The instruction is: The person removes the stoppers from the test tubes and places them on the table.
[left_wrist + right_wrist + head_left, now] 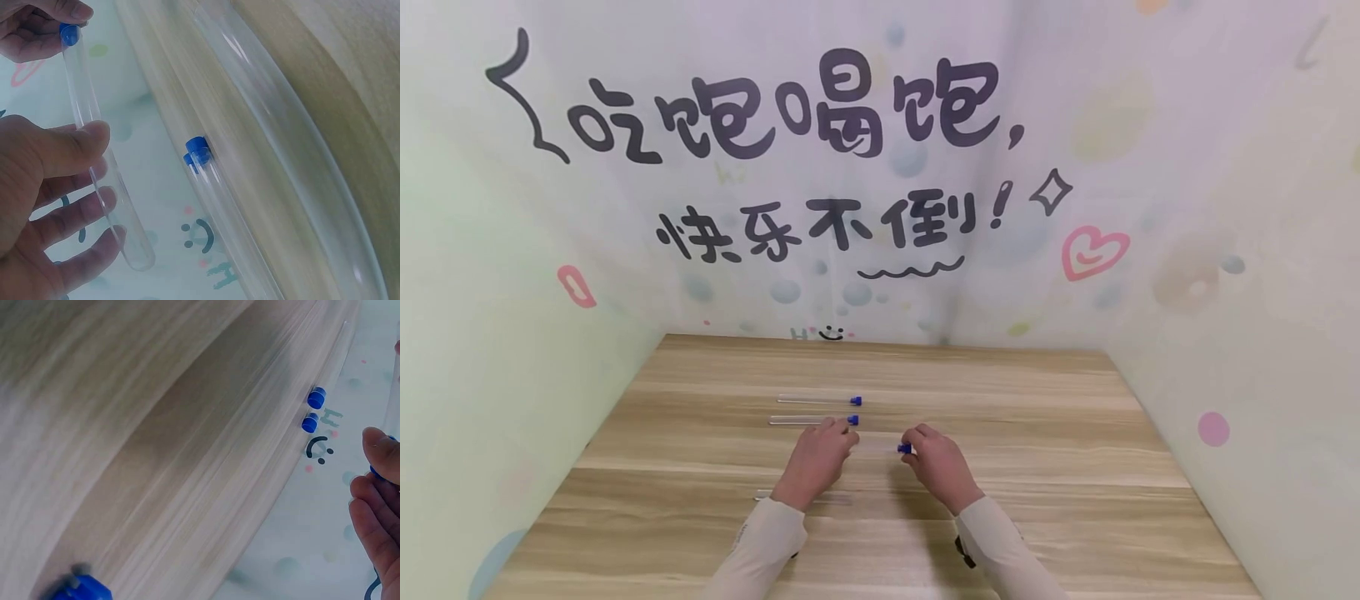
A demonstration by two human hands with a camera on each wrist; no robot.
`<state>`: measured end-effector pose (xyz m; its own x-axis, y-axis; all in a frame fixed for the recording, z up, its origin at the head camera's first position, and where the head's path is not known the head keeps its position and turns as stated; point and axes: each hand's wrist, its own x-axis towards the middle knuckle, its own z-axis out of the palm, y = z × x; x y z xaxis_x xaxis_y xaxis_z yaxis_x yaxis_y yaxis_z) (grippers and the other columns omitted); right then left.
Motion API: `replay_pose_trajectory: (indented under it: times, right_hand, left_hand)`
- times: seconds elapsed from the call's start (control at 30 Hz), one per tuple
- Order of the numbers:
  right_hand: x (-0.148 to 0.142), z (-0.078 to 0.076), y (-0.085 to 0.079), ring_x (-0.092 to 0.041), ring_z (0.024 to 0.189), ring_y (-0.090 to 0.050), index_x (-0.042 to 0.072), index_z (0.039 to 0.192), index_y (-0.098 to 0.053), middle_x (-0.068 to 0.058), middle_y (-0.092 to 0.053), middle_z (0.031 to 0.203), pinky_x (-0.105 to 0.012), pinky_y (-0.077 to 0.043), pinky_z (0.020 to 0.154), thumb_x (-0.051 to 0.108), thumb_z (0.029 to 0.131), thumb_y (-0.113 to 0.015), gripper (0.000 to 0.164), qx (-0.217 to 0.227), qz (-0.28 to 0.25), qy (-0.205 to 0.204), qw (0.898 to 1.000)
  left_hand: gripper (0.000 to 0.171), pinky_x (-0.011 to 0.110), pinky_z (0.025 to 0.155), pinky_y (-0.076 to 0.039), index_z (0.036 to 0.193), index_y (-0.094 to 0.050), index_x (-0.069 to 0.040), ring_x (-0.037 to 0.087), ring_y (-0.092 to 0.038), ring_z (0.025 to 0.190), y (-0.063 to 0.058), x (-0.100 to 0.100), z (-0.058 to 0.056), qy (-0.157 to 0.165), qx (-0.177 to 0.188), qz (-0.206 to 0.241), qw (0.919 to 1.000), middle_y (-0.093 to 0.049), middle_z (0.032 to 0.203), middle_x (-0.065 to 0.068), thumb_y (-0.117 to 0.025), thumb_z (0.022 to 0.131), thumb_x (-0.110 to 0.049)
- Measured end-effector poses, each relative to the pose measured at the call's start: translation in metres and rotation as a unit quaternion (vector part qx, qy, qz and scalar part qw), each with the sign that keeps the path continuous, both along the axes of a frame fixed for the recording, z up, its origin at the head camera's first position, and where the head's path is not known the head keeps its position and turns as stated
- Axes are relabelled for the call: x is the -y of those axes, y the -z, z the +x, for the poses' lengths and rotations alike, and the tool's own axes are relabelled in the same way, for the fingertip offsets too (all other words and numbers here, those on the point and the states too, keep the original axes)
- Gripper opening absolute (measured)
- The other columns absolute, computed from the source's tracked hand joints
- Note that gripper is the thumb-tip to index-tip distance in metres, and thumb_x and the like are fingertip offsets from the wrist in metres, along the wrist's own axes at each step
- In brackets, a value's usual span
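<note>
A clear test tube (81,87) with a blue stopper (904,448) in its mouth is held above the table. My left hand (816,462) pinches its body between thumb and fingers, the rounded end passing beyond the fingertips. The stopper end is gripped by the thumb and fingers of my right hand (943,467). Another clear tube (281,137), no stopper showing on it, lies on the table beneath my left wrist. A loose blue stopper (81,590) shows at the lower left of the right wrist view.
Two tubes with blue stoppers, a far one (812,400) and a nearer one (805,420), lie side by side beyond my left hand. The wooden table (1037,400) ends at a printed backdrop (880,300) with dark lettering, and pale walls stand on both sides.
</note>
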<state>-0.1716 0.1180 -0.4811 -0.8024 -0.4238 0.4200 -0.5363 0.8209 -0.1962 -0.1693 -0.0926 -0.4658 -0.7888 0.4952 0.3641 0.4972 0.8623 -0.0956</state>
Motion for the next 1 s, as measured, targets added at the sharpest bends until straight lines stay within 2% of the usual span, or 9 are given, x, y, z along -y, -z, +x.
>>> replay_pose_trajectory:
  times: [0.17,0.33,0.53,0.67,0.8,1.0]
  right_hand:
    - [-0.002,0.000,0.001,-0.012,0.070,-0.064,0.009,0.080,-0.062,0.000,-0.064,0.080,-0.024,-0.053,0.062,0.008,0.072,-0.081,0.021,-0.013,-0.009,-0.012,1.000]
    - [-0.007,0.000,0.002,-0.013,0.068,-0.062,0.008,0.077,-0.056,0.000,-0.062,0.077,-0.023,-0.052,0.061,0.003,0.071,-0.080,0.025,-0.012,-0.030,-0.027,0.999]
    - [-0.010,0.000,0.006,-0.011,0.067,-0.060,0.010,0.075,-0.054,0.002,-0.059,0.075,-0.024,-0.051,0.060,0.001,0.072,-0.078,0.026,-0.008,-0.038,-0.059,0.998]
    - [-0.010,-0.001,0.005,-0.011,0.068,-0.060,0.011,0.073,-0.053,0.003,-0.059,0.074,-0.024,-0.051,0.061,0.001,0.074,-0.077,0.026,0.002,-0.039,-0.073,0.997]
    - [-0.011,0.000,0.005,-0.011,0.069,-0.062,0.011,0.072,-0.054,0.002,-0.060,0.074,-0.024,-0.052,0.062,0.002,0.074,-0.077,0.025,0.005,-0.038,-0.072,0.997]
    - [-0.011,0.001,0.008,-0.011,0.066,-0.061,0.011,0.073,-0.056,0.003,-0.059,0.073,-0.023,-0.051,0.059,0.004,0.071,-0.080,0.025,-0.013,-0.052,-0.047,0.997]
  left_hand:
    - [0.011,0.032,0.063,-0.054,0.089,-0.072,-0.016,0.015,-0.061,0.081,0.001,-0.001,0.000,0.005,0.002,-0.002,1.0000,-0.066,0.091,-0.001,-0.076,0.079,-0.013]
    - [0.012,0.033,0.065,-0.054,0.088,-0.071,-0.016,0.015,-0.060,0.081,0.004,-0.004,0.000,0.022,-0.024,0.001,0.9995,-0.065,0.090,-0.001,-0.076,0.078,-0.011]
    - [0.021,0.035,0.070,-0.053,0.090,-0.070,-0.017,0.016,-0.060,0.086,0.003,-0.002,0.001,0.025,-0.040,0.005,0.9989,-0.065,0.093,-0.002,-0.074,0.077,-0.001]
    - [0.022,0.034,0.070,-0.051,0.089,-0.070,-0.017,0.016,-0.059,0.086,0.003,-0.001,0.000,0.031,-0.058,0.009,0.9978,-0.065,0.093,-0.003,-0.074,0.076,0.000]
    - [0.021,0.034,0.069,-0.051,0.089,-0.070,-0.017,0.015,-0.058,0.084,0.006,-0.001,-0.001,0.033,-0.065,0.011,0.9973,-0.065,0.091,-0.003,-0.074,0.076,-0.001]
    - [0.020,0.034,0.068,-0.051,0.088,-0.071,-0.016,0.016,-0.058,0.082,0.009,-0.002,0.000,0.025,-0.056,0.007,0.9981,-0.064,0.089,-0.002,-0.074,0.076,-0.001]
